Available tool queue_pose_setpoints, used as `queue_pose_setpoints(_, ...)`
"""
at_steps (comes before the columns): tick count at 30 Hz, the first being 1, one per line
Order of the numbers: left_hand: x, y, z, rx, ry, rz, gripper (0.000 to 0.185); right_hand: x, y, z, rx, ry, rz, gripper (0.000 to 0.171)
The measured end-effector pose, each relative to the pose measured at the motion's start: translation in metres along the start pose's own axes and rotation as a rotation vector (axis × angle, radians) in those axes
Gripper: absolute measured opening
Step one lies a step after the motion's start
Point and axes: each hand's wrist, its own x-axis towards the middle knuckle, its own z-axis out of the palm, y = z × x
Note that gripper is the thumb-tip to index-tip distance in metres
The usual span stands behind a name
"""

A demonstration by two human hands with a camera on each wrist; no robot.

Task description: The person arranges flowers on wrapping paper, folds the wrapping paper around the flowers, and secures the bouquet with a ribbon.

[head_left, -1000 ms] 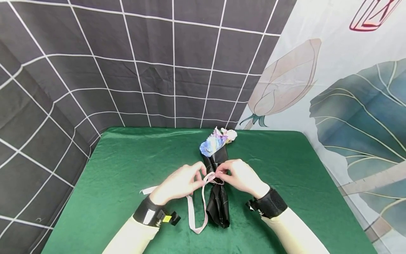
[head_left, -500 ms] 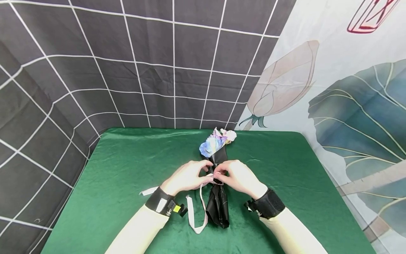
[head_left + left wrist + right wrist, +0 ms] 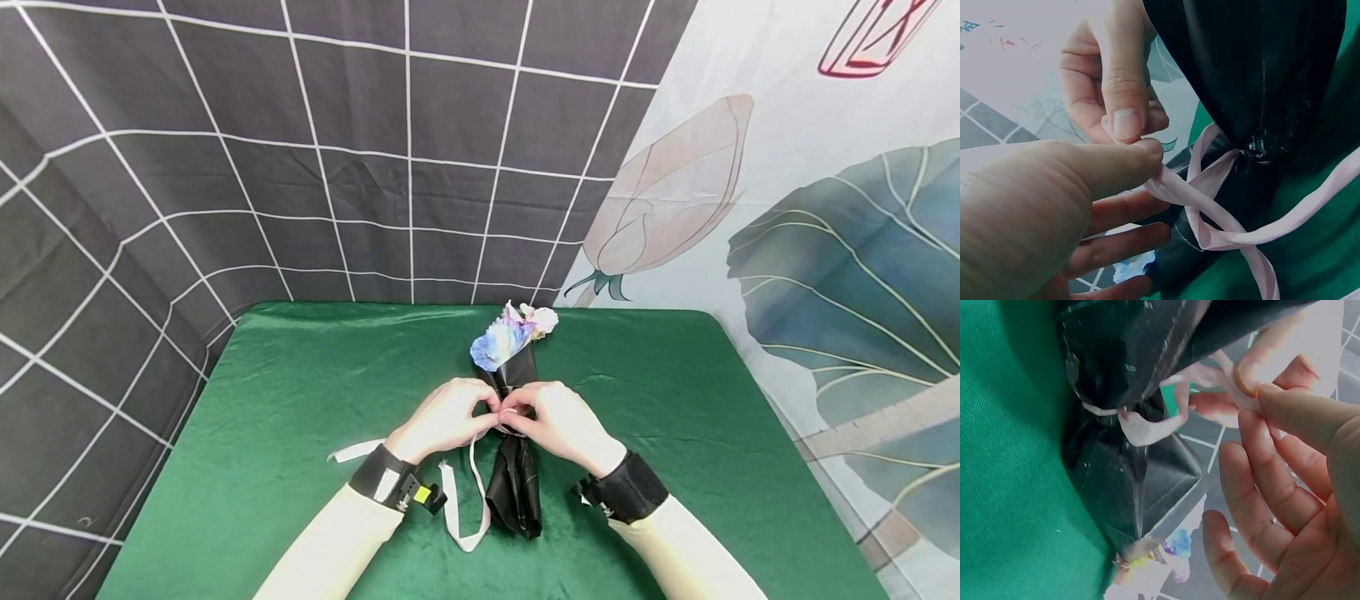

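Observation:
A bouquet wrapped in black sheeting [image 3: 516,492] lies on the green cloth, with blue, purple and white flowers [image 3: 501,343] at its far end. Pale pink ribbon [image 3: 1213,209] circles its gathered waist and crosses over itself in front. My left hand [image 3: 447,419] pinches the ribbon between thumb and index finger, the other fingers spread loosely. Right beside it, my right hand [image 3: 564,422] pinches the ribbon with thumb and index finger. The fingertips of both hands meet over the waist, partly hiding the ribbon there in the head view.
One ribbon tail [image 3: 467,543] loops on the cloth left of the wrapping. Another pale ribbon end [image 3: 352,451] sticks out beyond my left wrist. The green-covered table [image 3: 315,358] meets a dark gridded curtain [image 3: 360,192] at the back.
My left hand has moved right, bringing the ribbon loop over to the right hand; their fingertips now meet. The right hand has shifted only slightly. The bouquet stays in place.

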Motion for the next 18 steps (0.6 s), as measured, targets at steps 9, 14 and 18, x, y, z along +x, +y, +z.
queue_pose_setpoints(9,0.0,-0.005,0.0,-0.014,-0.004,-0.065,0.008,-0.01,-0.032,-0.002,-0.149,0.164,0.006,0.016)
queue_pose_setpoints(14,0.0,-0.006,0.0,-0.043,0.009,-0.105,0.006,-0.009,-0.055,0.005,-0.252,-0.049,-0.019,0.014)
queue_pose_setpoints(18,-0.002,-0.006,0.001,-0.028,0.008,-0.112,0.008,-0.003,-0.064,0.012,-0.263,-0.192,0.049,0.022)
